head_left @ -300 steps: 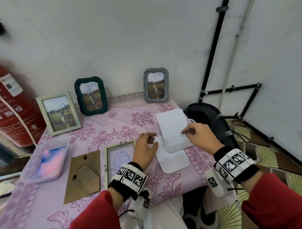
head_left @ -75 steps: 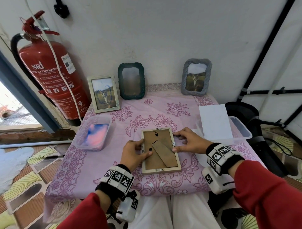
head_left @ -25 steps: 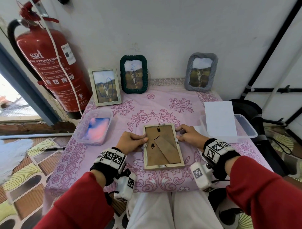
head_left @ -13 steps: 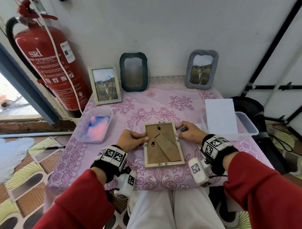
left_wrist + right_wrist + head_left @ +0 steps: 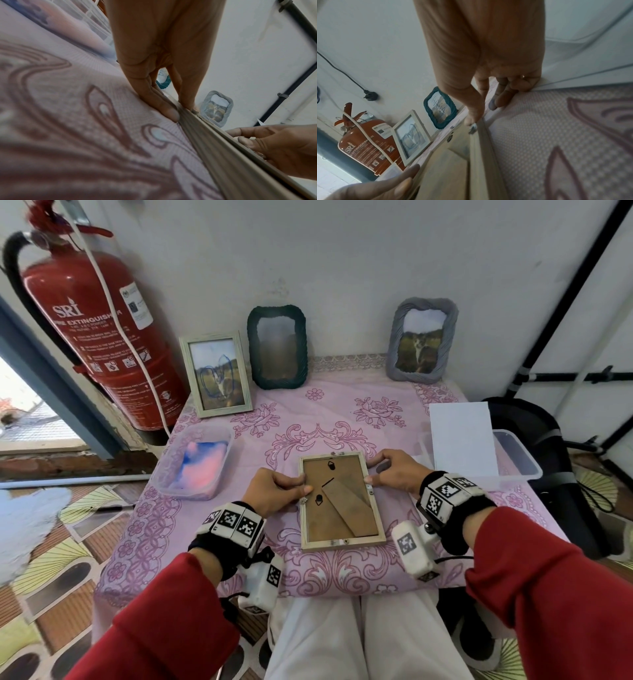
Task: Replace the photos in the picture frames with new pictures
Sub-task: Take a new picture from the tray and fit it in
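A pale wooden picture frame [image 5: 340, 542] lies face down on the pink cloth in the middle of the table, its brown backing board [image 5: 322, 518] and stand facing up. My left hand [image 5: 301, 486] pinches the frame's left edge [image 5: 197, 127] beside a small metal tab, thumb on top. My right hand [image 5: 371, 470] grips the right edge, its thumb tip [image 5: 471, 119] pressing by a tab and the other fingers curled on the cloth. A stack of white sheets [image 5: 462, 440] leans in a clear tub [image 5: 524, 460] at the right.
Three standing frames line the back wall: a white one [image 5: 216, 374], a green one [image 5: 276, 347] and a grey one [image 5: 422, 340]. A clear tub with a pink and blue picture [image 5: 195, 463] sits at the left. A fire extinguisher [image 5: 102, 337] and a black bag [image 5: 548, 474] flank the table.
The backing board, which lay beside the open frame twelve seconds ago, now sits in the frame. Over the last second both hands have stayed at the frame's side edges.
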Tool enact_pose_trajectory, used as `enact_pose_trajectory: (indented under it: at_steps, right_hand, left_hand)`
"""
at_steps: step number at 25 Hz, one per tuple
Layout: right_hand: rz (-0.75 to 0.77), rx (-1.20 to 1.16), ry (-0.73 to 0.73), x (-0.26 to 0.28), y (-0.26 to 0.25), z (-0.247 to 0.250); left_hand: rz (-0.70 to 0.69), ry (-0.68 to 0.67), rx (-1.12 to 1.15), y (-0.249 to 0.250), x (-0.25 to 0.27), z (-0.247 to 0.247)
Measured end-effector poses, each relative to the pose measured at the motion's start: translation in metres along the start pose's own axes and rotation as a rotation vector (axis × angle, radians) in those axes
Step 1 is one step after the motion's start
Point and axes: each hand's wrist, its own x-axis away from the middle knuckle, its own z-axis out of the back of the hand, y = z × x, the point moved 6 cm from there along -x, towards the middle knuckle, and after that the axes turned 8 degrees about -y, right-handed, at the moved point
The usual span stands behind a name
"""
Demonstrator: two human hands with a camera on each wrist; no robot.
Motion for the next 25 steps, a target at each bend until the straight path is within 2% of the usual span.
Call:
enact_pose_trajectory:
  at_steps: [10, 22, 25]
  right_hand:
    - [-0.018, 0.037, -0.006, -0.002, 0.001, -0.002]
    - [-0.106, 0.213, -0.038, 0.0, -0.009, -0.005]
    - [-0.084, 0.203, -0.063, 0.004, -0.01, -0.004]
  left_hand:
    - [-0.017, -0.011, -0.028, 0.002, 0.001, -0.001]
    - [0.013, 0.009, -0.016, 0.004, 0.003, -0.002]
    - [0.006, 0.014, -0.032, 0.006, 0.005, -0.002]
